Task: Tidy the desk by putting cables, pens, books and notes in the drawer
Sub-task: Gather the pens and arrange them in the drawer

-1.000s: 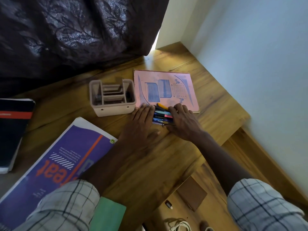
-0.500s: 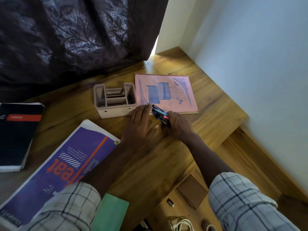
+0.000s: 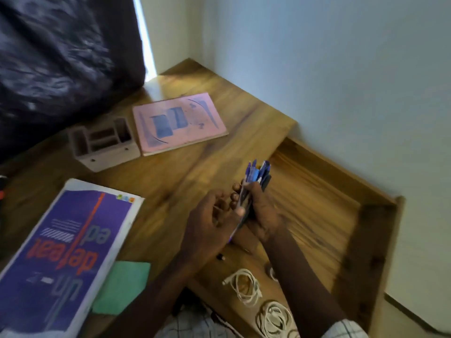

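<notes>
My right hand (image 3: 262, 213) grips a bundle of blue and black pens (image 3: 256, 176), tips up, above the desk's right edge and the open wooden drawer (image 3: 317, 203). My left hand (image 3: 210, 225) is beside it, fingers apart and touching the lower ends of the pens. Two coiled white cables (image 3: 246, 286) lie in the drawer's near end. A pink notebook (image 3: 178, 123) rests on the desk at the back. A large purple book (image 3: 63, 252) and a green note (image 3: 122, 286) lie at the near left.
A beige pen organiser (image 3: 102, 145) stands left of the pink notebook. A dark curtain (image 3: 61, 57) hangs behind the desk. A pale wall (image 3: 341, 81) runs along the right. A small dark object (image 3: 220, 256) lies in the drawer.
My hands gathered the pens from the front of the pink notebook and lifted them back and right, over the drawer. The view swung right, showing the drawer and cables.
</notes>
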